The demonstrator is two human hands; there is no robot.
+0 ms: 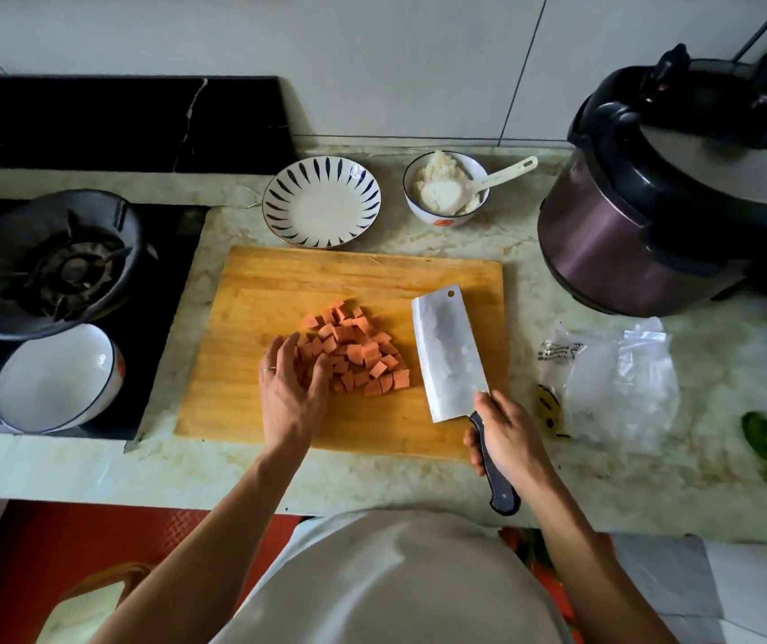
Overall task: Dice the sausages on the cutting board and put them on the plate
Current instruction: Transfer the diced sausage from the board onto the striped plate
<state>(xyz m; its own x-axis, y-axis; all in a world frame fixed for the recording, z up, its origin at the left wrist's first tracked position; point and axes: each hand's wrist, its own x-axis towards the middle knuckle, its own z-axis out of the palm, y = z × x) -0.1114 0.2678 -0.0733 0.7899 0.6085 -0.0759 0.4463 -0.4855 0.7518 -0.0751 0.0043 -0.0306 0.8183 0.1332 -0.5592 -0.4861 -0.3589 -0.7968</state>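
At centre frame, on the board [251, 364], my left hand [289, 390] lies with fingers straight and slightly spread, touching the left edge of the heap of diced sausage [356, 353], while my right hand [509, 434] grips the handle of the cleaver [449, 360], whose blade lies flat on the board just right of the heap. Above the board, at upper centre, the plate [321, 202] sits beside a bowl of rice [445, 188] with a spoon [502, 174] in it; the cooker [641, 234] stands at upper right, the burner [52, 262] at left.
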